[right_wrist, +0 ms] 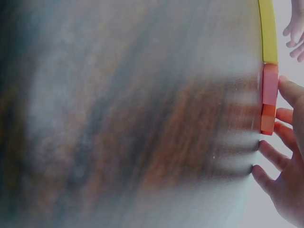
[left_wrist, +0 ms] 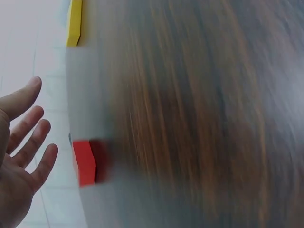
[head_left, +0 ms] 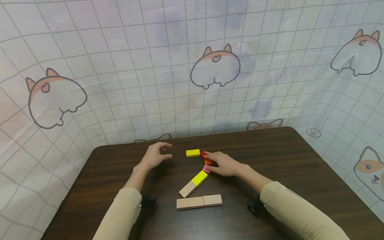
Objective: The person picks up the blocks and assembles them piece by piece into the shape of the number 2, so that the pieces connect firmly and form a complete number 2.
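Observation:
My left hand (head_left: 154, 156) is held over the table's left half, thumb and fingers apart, holding nothing. In the left wrist view, a red block (left_wrist: 84, 163) stands near its fingers; I cannot tell whether it shows in the head view. My right hand (head_left: 225, 164) lies along a bent row of blocks, fingers spread. Its thumb touches the pink block (head_left: 206, 168), and its fingertips reach the orange block (head_left: 208, 161) and a red block (head_left: 202, 154), both partly covered. A yellow block (head_left: 199, 178) and a plain wooden block (head_left: 187, 189) continue the row toward the near left.
Another yellow block (head_left: 193, 153) lies at the row's far end. Two plain wooden blocks (head_left: 190, 203) lie end to end nearer the person. The dark wooden table (head_left: 270, 150) backs onto a patterned cloth (head_left: 168, 100).

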Tool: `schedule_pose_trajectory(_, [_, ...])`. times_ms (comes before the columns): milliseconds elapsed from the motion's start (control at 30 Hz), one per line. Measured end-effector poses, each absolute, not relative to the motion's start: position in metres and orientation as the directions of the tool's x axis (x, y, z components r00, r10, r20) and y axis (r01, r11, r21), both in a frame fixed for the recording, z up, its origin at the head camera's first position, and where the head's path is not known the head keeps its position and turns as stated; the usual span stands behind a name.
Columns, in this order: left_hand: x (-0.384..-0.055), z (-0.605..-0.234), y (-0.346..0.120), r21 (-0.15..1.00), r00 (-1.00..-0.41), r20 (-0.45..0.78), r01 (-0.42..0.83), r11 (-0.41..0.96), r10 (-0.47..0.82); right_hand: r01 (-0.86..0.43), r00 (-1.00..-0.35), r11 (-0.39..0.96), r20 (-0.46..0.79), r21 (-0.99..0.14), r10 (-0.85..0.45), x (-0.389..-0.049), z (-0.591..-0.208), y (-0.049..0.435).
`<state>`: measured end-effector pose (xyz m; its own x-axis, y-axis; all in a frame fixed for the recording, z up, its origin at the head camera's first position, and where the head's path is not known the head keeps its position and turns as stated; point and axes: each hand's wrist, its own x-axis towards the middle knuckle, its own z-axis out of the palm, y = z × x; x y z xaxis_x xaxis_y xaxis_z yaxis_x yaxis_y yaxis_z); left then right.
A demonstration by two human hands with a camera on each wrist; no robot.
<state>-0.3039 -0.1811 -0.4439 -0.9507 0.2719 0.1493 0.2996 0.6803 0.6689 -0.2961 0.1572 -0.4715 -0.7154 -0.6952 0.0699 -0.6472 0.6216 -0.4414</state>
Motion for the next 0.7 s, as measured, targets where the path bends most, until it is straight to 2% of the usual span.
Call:
schedule_pose_trajectory(500, [-0.29,-0.453,-0.231,0.678,-0.977,0.12,0.21,0.704,0.176,-0.641,-0.721,0.629,0.064,-0.44,-0.69,-0.296,-0.469,0.156])
schedule_pose_trajectory(700, [-0.288,-0.456,-0.242,0.682,-0.99,0.061,0.137,0.719,0.131,-0.649,-0.713,0.618,0.072,-0.444,-0.697,-0.294,-0.469,0.156])
